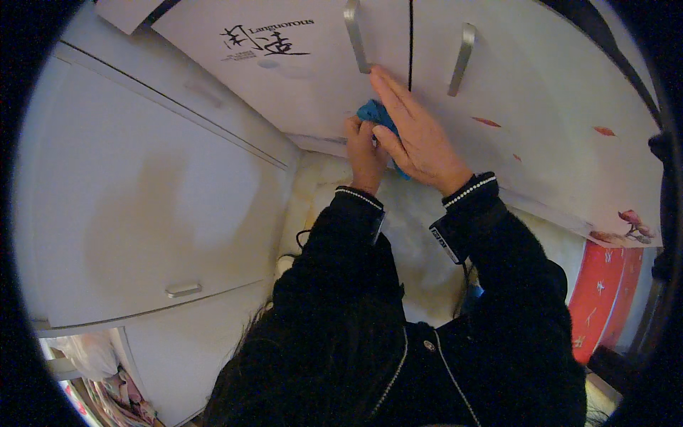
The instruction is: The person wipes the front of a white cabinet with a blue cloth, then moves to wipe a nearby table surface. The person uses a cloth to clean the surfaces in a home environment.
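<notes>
A blue cloth is bunched against the lower part of a pale cabinet door. My left hand is closed on it with fingers curled. Beside it, my right hand lies with its fingers stretched out and together, the fingertips at the lower end of the left door's metal handle. Its palm side and thumb are over part of the cloth, some of which hangs below between the hands. The right-hand door has a similar handle, which neither hand touches.
A white cabinet with a small handle stands on the left. Below it, an open compartment holds a white plastic bag and fabric. At the right is a red patterned panel. Pale floor shows between my arms.
</notes>
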